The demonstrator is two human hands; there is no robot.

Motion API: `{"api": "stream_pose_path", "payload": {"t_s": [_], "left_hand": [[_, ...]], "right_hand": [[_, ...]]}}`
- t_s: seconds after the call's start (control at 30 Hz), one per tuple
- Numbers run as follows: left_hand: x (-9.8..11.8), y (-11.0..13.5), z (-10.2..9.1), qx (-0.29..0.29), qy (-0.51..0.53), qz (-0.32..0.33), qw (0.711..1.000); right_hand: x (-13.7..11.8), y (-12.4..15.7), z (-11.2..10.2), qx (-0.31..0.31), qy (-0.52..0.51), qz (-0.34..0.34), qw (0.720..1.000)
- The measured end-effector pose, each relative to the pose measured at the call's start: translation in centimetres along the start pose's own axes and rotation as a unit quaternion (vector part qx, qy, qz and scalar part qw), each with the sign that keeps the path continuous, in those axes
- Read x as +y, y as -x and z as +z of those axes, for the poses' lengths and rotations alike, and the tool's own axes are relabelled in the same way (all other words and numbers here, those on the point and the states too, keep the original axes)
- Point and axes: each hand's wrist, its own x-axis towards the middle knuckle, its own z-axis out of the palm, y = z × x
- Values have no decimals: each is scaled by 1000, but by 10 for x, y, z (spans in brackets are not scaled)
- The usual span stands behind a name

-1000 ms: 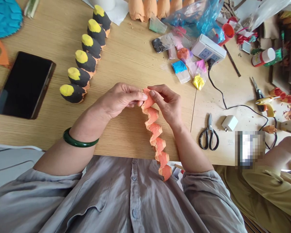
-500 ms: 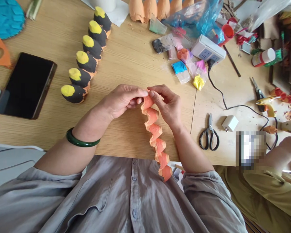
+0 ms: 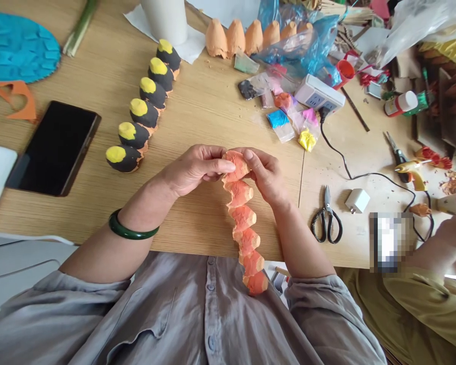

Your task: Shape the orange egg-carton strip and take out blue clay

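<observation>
Orange strip (image 3: 243,218), six joined cups, is up in both hands over the table (image 3: 197,223). Left hand (image 3: 195,170) has its top end: thumb flat on the face of the first cup, fingers curled behind, so a pinch from the left side. Right hand (image 3: 268,175) pinches the same cup at its upper right edge, thumb toward the camera; its other fingertips are hidden. Rest of strip hangs below both hands, between the forearms, running toward the wearer; lower end is past the table edge, in front of the shirt (image 3: 182,304). Dark green bangle (image 3: 137,234) on left forearm. Black-and-yellow row (image 3: 149,117), six pieces, sits beyond the left hand, well apart; phone (image 3: 55,147) further left. Scissors (image 3: 328,207) lie right of the right forearm, adapter (image 3: 358,200) just beside them. Yellow packet (image 3: 307,140) is beyond the right hand.
</observation>
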Motion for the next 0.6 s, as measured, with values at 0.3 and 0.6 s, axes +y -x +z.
{"api": "stream_pose_path", "payload": {"t_s": [0.3,0.6], "left_hand": [[6,3,-1,-17,17,-7,1000],[10,7,-4,-27,-5,9,1000]], "right_hand": [[1,0,1,48,41,-50,997],[6,-5,-3,60,38,-89,993]]}}
